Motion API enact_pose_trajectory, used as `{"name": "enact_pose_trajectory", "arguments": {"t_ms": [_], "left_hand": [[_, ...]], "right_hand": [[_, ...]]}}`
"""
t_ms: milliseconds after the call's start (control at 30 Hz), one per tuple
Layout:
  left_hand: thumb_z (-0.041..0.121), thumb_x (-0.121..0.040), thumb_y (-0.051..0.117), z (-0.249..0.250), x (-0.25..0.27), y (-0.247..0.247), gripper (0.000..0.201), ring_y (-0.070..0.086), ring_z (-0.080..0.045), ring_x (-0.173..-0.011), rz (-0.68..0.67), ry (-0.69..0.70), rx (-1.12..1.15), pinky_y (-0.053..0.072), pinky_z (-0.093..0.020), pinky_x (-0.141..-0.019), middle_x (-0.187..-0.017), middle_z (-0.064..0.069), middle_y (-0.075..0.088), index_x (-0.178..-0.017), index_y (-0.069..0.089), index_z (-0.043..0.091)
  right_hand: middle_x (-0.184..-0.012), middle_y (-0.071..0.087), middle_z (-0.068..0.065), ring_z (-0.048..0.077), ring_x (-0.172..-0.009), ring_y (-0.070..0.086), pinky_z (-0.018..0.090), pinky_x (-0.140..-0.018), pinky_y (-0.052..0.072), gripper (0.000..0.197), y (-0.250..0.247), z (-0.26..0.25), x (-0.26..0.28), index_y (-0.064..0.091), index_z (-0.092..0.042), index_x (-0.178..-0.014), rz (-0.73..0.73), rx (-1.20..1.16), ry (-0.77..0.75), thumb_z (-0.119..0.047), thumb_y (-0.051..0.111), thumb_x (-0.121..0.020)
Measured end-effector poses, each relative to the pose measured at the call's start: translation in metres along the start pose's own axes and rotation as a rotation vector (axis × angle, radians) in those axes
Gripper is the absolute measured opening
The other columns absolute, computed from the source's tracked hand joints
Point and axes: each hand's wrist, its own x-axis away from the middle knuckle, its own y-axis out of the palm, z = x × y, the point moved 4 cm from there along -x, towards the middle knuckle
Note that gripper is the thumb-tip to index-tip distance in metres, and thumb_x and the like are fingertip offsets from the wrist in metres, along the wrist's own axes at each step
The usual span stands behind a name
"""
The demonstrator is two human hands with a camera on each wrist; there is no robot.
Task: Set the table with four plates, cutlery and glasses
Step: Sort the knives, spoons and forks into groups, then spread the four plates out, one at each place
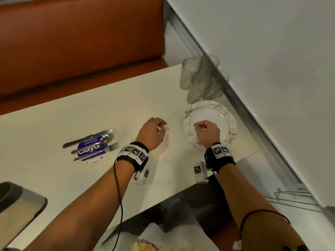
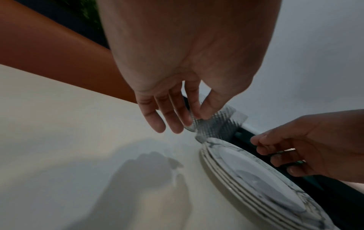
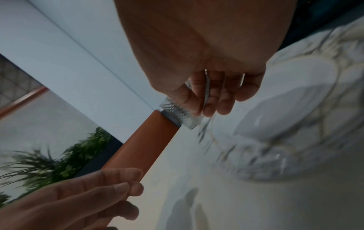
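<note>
Over the plates [image 1: 230,122], the right hand [image 1: 208,132] hangs loosely curled, empty.

Left hand [image 2: 177,70] hovering above the surface [image 2: 59,140], fingers [image 2: 155,115] loosely spread, stacked plates [image 2: 246,171] below the right hand [image 2: 315,147], ribbed glasses [image 2: 214,124] between both hands.

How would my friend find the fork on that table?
Start at the cream table and find the purple sticker left of both hands. A small cutlery pile lies across it. The fork is the one with prongs, nearer you than the spoon and knife.
</note>
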Motion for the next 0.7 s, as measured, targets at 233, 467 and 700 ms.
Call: {"name": "enact_pose_trajectory", "arguments": {"t_ms": [233,467,700], "left_hand": [[0.031,-0.098,0.064,0.04,-0.058,0.081,0.039,0.061,-0.031,-0.112,-0.053,-0.161,-0.025,0.052,-0.048,-0.099,-0.125,-0.012,0.058,-0.132,0.06,0.012],[0.034,-0.099,0.062,0.058,-0.087,0.122,0.064,0.049,-0.043,-0.132,-0.07,-0.393,-0.01,0.043,-0.048,-0.111,-0.145,-0.024,0.042,-0.15,0.04,0.002],[0.019,-0.1,0.059,0.055,-0.095,0.131,0.058,0.048,-0.04,-0.135,-0.076,-0.516,0.039,0.041,-0.042,-0.108,-0.148,-0.025,0.045,-0.15,0.038,-0.003]], "right_hand": [[-0.108,0.071,0.003,0.015,-0.094,0.062,0.022,-0.085,0.045,0.02,-0.074,0.053,-0.064,0.074,-0.019,-0.1,0.048,0.106,0.079,-0.011,0.061,-0.088],[-0.141,0.041,0.015,0.039,-0.127,0.046,0.05,-0.107,0.045,0.053,-0.089,0.095,-0.1,0.056,-0.021,-0.132,-0.027,0.329,0.234,-0.018,0.063,-0.079],[-0.148,0.046,0.012,0.036,-0.135,0.041,0.044,-0.107,0.04,0.063,-0.093,0.105,-0.11,0.042,-0.017,-0.146,-0.055,0.216,0.252,-0.014,0.066,-0.088]]}}
